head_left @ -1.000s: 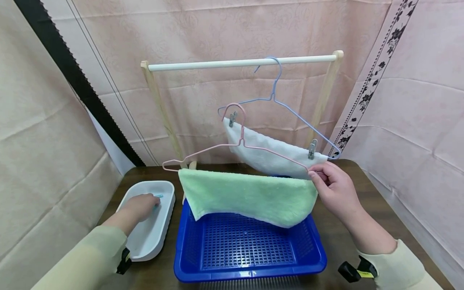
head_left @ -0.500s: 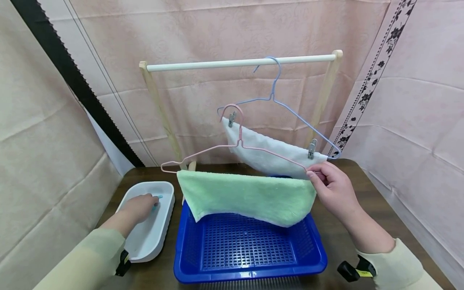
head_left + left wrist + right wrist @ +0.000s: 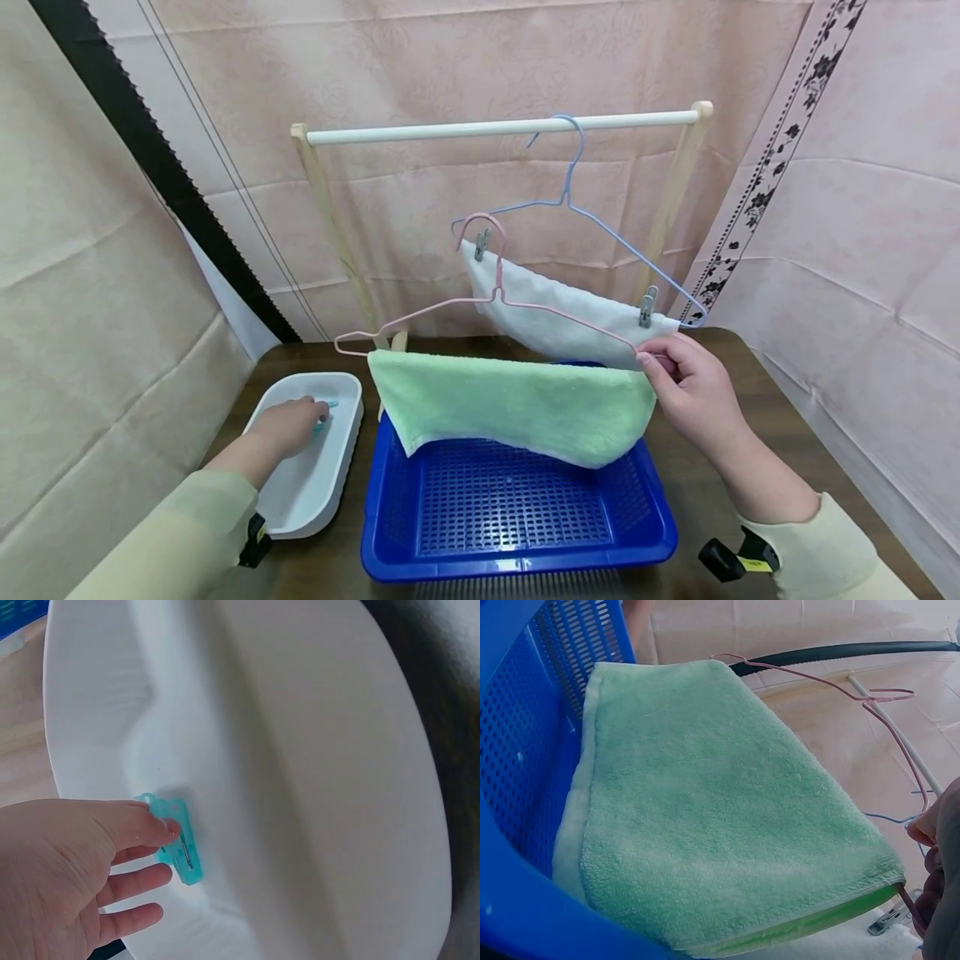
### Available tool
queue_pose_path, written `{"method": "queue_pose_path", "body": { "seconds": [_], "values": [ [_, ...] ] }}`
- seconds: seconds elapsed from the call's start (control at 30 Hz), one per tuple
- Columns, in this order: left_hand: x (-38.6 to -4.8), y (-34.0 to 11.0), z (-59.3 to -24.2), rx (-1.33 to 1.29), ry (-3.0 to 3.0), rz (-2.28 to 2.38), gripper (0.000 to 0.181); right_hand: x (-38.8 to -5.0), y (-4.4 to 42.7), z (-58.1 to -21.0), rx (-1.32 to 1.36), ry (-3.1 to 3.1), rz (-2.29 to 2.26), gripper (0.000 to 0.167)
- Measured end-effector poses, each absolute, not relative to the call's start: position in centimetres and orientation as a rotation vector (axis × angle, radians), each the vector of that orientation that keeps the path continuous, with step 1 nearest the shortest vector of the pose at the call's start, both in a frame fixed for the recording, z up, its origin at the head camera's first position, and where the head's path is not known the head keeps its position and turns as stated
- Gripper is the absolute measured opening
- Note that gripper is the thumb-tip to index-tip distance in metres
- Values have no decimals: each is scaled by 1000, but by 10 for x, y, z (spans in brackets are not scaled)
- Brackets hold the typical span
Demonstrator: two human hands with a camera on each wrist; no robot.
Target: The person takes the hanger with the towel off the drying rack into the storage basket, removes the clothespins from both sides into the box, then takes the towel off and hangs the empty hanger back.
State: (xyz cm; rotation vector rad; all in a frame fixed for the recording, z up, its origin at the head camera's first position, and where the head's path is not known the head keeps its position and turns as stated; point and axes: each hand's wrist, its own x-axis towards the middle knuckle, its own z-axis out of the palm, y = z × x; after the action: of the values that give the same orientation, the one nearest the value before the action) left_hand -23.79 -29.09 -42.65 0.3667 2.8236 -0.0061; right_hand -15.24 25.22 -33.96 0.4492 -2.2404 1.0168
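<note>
In the white tray, my left hand (image 3: 288,427) pinches a turquoise clothespin (image 3: 185,847) between thumb and fingertips, partly covering it. My right hand (image 3: 693,383) grips the right end of a pink hanger (image 3: 442,305) and holds it up, tilted, over the blue basket. Draped over the hanger's lower bar is a green towel (image 3: 517,404), which hangs folded; no clip shows on it. The right wrist view shows the green towel (image 3: 720,802) close up, with the pink bar coming out of its fold beside my fingers.
The white tray (image 3: 347,392) stands left of the blue basket (image 3: 517,568) on a brown table (image 3: 750,467). Behind, a blue hanger (image 3: 600,223) hangs from the rack's white rail (image 3: 435,132), with a white towel (image 3: 555,304) held by metal clips (image 3: 647,307).
</note>
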Motion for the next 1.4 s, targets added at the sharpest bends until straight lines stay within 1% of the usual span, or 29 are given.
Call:
{"method": "queue_pose_path", "body": {
  "seconds": [0.3,0.67,0.93,1.17,1.4],
  "values": [
    [-238,-291,-420,396,2868,-3,30,-152,254,-338,452,-2244,1011,4],
    [-238,-295,-413,413,2924,15,28,-152,253,-336,458,-2242,1017,4],
    [-229,-285,-399,333,2953,251,34,-151,253,-335,462,-2236,1025,3],
    [-218,-267,-383,377,3035,401,30,-149,254,-337,454,-2237,1032,4],
    [-203,-247,-370,272,3044,668,33,-147,255,-337,447,-2235,1046,5]
  ]
}}
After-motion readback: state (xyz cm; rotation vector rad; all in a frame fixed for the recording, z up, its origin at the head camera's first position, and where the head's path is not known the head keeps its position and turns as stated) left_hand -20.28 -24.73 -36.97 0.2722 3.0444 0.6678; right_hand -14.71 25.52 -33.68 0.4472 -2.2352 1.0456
